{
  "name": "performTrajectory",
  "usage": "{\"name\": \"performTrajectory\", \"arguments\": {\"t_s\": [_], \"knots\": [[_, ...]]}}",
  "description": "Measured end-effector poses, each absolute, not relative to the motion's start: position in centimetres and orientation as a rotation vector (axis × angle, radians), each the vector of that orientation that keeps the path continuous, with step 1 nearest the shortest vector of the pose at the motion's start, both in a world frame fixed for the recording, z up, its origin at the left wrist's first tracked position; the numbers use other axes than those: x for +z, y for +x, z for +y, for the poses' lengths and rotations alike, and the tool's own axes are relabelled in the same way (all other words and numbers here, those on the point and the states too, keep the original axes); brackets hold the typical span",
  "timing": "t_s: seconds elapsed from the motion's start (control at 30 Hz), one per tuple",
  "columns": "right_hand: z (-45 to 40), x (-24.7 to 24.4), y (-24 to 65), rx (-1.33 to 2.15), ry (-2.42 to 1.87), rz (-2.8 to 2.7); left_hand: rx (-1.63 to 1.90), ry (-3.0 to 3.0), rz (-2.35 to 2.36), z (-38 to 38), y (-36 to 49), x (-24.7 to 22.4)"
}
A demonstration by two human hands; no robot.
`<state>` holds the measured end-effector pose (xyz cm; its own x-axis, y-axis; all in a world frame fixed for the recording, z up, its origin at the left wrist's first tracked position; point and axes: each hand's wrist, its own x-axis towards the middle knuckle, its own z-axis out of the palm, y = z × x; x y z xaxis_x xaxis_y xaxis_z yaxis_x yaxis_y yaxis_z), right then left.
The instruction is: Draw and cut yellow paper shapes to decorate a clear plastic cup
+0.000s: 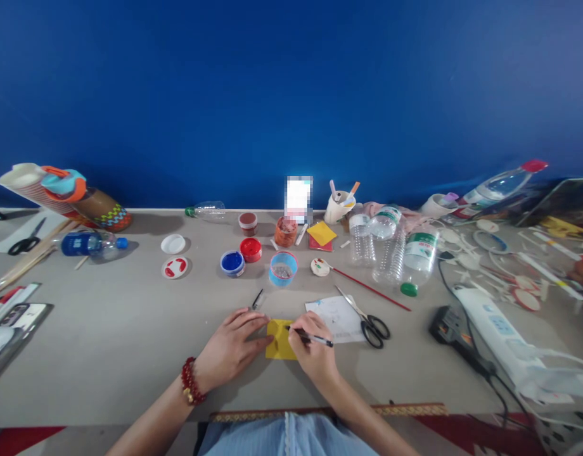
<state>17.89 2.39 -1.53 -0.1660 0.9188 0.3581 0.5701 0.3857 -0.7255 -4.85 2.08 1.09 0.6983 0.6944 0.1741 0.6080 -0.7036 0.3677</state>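
Observation:
A small yellow paper lies flat near the front of the table. My left hand rests palm down with its fingers spread, the fingertips on the paper's left edge. My right hand is closed around a black pen, whose tip is at the upper right part of the paper. Just beyond my left fingertips is a black pen cap. Behind my right hand lies a white sheet, with black-handled scissors partly over it.
Paint jars in blue and red stand behind, near a water cup. A red brush lies to the right, before plastic bottles. A power strip and cables fill the right side; a phone lies left.

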Motion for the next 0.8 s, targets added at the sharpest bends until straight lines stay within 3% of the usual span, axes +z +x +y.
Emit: {"name": "performTrajectory", "arguments": {"t_s": [0.8], "knots": [[2.42,-1.27,17.81,0.552,-1.282,-1.842,0.432,2.630,1.050,2.06,-4.82,1.10]]}}
